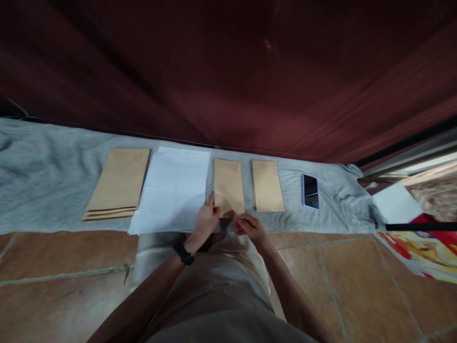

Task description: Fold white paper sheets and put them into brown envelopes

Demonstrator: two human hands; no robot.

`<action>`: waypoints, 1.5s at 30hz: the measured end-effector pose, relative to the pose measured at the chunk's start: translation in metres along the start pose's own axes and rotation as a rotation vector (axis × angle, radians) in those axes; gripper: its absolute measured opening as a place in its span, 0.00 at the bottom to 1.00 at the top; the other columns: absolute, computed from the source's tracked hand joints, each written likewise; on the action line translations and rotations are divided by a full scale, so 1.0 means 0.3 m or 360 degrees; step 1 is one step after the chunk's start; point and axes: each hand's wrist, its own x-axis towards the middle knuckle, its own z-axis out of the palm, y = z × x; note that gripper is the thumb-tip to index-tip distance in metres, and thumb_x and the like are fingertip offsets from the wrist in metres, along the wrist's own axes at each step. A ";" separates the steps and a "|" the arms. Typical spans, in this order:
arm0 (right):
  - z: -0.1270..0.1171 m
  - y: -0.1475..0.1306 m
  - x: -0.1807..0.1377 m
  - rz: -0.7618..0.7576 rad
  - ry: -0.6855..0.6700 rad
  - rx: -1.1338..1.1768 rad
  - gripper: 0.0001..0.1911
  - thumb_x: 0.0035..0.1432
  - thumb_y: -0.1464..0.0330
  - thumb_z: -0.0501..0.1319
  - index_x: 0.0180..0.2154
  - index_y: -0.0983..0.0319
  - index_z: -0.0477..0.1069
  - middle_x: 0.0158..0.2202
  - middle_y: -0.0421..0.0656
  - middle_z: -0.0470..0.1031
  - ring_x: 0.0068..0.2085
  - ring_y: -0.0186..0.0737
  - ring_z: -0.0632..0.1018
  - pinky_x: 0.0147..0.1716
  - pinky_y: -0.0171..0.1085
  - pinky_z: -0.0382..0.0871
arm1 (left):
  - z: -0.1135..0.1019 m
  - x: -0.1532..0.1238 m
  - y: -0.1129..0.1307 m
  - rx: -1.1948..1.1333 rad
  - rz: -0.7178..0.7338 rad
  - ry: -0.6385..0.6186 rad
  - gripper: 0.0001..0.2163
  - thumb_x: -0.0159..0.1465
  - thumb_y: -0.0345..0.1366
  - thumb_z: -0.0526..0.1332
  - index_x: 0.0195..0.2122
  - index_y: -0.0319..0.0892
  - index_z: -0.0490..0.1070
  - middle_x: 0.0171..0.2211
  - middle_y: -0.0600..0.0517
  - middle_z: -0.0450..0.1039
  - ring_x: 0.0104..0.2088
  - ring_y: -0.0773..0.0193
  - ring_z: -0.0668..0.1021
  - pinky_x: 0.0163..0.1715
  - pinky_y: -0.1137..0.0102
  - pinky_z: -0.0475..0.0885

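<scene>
A brown paper envelope point(228, 186) with a faint red mark at its far right corner lies in front of me on the grey cloth. My left hand point(207, 220), with a dark watch at the wrist, grips its near left corner, thumb on top and index finger along the left edge. At the near right corner is my right hand point(251, 227), fingers curled together in a pinch. What those fingertips hold, if anything, is too small to make out. Left of the envelope lies a stack of white paper sheets point(174, 186), close by my left hand.
On the far left rests a pile of larger-looking brown envelopes point(119, 178). More brown envelopes point(267, 186) lie to the right, then a phone point(310, 191). The grey cloth point(53, 181) runs along a dark red upright surface point(228, 95). A colourful box point(424, 247) stands at right.
</scene>
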 end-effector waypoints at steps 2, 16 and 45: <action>0.002 -0.019 0.018 -0.0364 0.0212 -0.0235 0.15 0.61 0.55 0.61 0.39 0.59 0.78 0.35 0.45 0.82 0.36 0.42 0.82 0.39 0.42 0.80 | 0.004 -0.008 0.006 0.0246 0.0088 0.0061 0.29 0.66 0.33 0.55 0.69 0.36 0.59 0.32 0.48 0.80 0.29 0.60 0.80 0.33 0.68 0.75; 0.035 0.053 0.147 -0.1064 0.0178 -0.1721 0.28 0.70 0.71 0.51 0.69 0.64 0.60 0.72 0.51 0.58 0.73 0.49 0.57 0.71 0.54 0.56 | -0.045 -0.037 0.081 0.1244 0.0433 0.0224 0.20 0.71 0.35 0.51 0.63 0.40 0.69 0.43 0.41 0.82 0.38 0.53 0.83 0.39 0.62 0.78; 0.036 0.055 0.127 -0.1105 0.0405 -0.1196 0.20 0.73 0.67 0.45 0.63 0.62 0.58 0.60 0.55 0.67 0.66 0.49 0.68 0.65 0.56 0.65 | 0.012 0.426 0.091 0.1365 0.1533 -0.0420 0.25 0.76 0.45 0.46 0.71 0.43 0.58 0.73 0.49 0.55 0.73 0.58 0.56 0.72 0.57 0.45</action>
